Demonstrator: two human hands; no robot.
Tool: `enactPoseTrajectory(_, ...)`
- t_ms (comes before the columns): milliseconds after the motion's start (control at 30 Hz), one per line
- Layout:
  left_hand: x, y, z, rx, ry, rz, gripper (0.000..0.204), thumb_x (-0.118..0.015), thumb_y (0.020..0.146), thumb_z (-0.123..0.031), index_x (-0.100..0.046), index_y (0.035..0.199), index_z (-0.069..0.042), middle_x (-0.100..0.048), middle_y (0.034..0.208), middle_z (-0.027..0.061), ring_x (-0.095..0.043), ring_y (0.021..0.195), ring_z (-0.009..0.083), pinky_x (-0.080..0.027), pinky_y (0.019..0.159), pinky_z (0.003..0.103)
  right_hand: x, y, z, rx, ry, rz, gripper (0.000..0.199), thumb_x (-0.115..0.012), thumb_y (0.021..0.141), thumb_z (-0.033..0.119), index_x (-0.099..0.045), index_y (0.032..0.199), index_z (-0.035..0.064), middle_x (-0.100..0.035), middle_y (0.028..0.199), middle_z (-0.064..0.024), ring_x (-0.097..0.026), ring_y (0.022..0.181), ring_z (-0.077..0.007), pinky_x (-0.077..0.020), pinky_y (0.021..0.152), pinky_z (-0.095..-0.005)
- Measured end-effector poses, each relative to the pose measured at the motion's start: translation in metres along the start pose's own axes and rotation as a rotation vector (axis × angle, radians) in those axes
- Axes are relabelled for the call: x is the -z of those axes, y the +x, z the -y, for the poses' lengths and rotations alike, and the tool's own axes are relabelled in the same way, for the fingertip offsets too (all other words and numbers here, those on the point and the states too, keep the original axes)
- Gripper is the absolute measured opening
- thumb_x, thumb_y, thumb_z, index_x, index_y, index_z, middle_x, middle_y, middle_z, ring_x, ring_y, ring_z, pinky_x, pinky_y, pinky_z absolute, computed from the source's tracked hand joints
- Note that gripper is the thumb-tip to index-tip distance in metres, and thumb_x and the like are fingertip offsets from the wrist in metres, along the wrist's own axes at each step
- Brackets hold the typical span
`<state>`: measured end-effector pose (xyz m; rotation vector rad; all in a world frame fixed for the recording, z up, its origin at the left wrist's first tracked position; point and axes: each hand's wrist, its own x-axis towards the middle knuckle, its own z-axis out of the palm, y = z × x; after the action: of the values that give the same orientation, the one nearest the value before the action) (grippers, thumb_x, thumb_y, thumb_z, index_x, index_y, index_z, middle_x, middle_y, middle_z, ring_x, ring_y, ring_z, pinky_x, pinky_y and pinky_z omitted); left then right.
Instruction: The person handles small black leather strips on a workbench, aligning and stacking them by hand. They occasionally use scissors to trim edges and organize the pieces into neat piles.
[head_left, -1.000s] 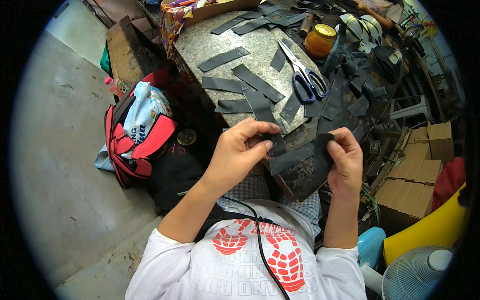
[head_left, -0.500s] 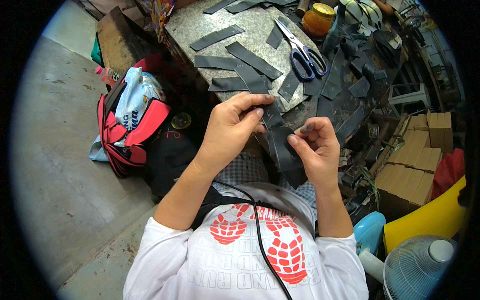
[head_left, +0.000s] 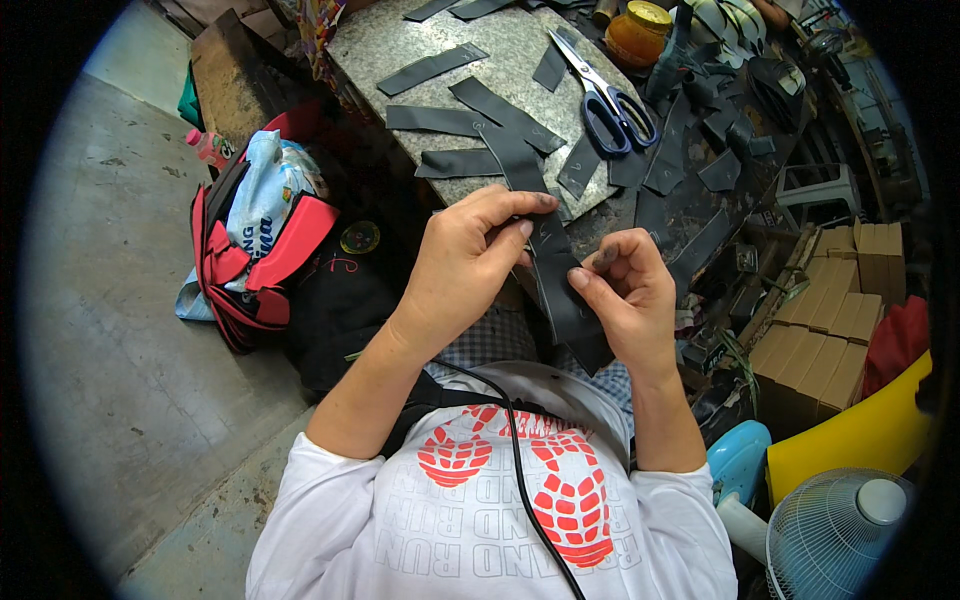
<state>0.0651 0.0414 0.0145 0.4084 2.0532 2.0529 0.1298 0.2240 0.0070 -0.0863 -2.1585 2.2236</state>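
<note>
Both of my hands pinch black leather-like strips [head_left: 560,285] held over my lap, just off the near edge of the table. My left hand [head_left: 470,240] grips the upper left edge between thumb and fingers. Lower down, the thumb and fingers of my right hand [head_left: 630,285] close on the right edge. The pieces seem to overlap, and their lower end hangs down in a point. Beyond my hands, several similar black strips [head_left: 435,68] lie scattered on the tabletop. A pair of scissors [head_left: 603,107] with dark blue handles rests among them, blades parted slightly.
The grey speckled table [head_left: 385,30] carries an amber jar [head_left: 638,35] at its back right. Black scraps [head_left: 718,172] are heaped on the right. Tan boxes [head_left: 815,330] and a white fan [head_left: 840,535] stand at lower right. Red-and-black straps [head_left: 290,245] lie left.
The right hand has shifted slightly up and left along the strips. The fold or overlap seen between the hands now lies flatter. Both hands keep their grip.
</note>
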Motion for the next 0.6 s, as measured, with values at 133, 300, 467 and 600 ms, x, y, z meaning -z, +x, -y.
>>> enactPoseTrajectory(133,-0.0015,-0.0005,0.0009,-0.009,-0.016,0.006,0.025,-0.055,0.092,0.005,-0.070,0.112,0.003,-0.063,0.093,0.0064,-0.065,0.076,0.0099,-0.055,0.068,0.023,0.0004,0.0013,-0.0006,0.028,-0.015,-0.014,0.026,-0.070,0.086,-0.008,-0.052,0.099,0.0059,-0.059,0.090,0.0013,-0.059,0.083,-0.0045,-0.0474,0.076,-0.0195)
enactPoseTrajectory(300,-0.0023,-0.0009,0.0022,0.000,-0.047,0.008,0.025,-0.055,0.092,0.005,-0.069,0.113,0.003,-0.063,0.094,0.0067,-0.066,0.075,0.0105,-0.055,0.068,0.023,-0.0007,0.0037,-0.0022,0.052,0.010,-0.028,0.021,-0.070,0.088,-0.005,-0.053,0.099,0.0025,-0.058,0.087,0.0011,-0.056,0.080,-0.0028,-0.0445,0.070,-0.0179)
enactPoseTrajectory(467,-0.0031,-0.0011,0.0026,0.012,-0.065,0.010,0.025,-0.055,0.092,0.005,-0.069,0.113,0.003,-0.062,0.094,0.0064,-0.066,0.075,0.0104,-0.054,0.068,0.023,-0.0005,0.0040,-0.0031,0.032,0.010,-0.023,0.021,-0.069,0.088,-0.006,-0.053,0.099,0.0030,-0.057,0.086,0.0016,-0.055,0.079,-0.0022,-0.0443,0.069,-0.0175)
enactPoseTrajectory(600,-0.0013,-0.0023,0.0033,0.020,-0.049,0.029,0.026,-0.059,0.090,0.004,-0.069,0.114,0.003,-0.061,0.093,0.0052,-0.064,0.075,0.0088,-0.052,0.067,0.022,-0.0006,0.0039,-0.0045,0.028,0.028,-0.019,0.021,-0.069,0.088,-0.006,-0.053,0.099,0.0034,-0.057,0.087,0.0020,-0.054,0.079,-0.0018,-0.0443,0.068,-0.0173)
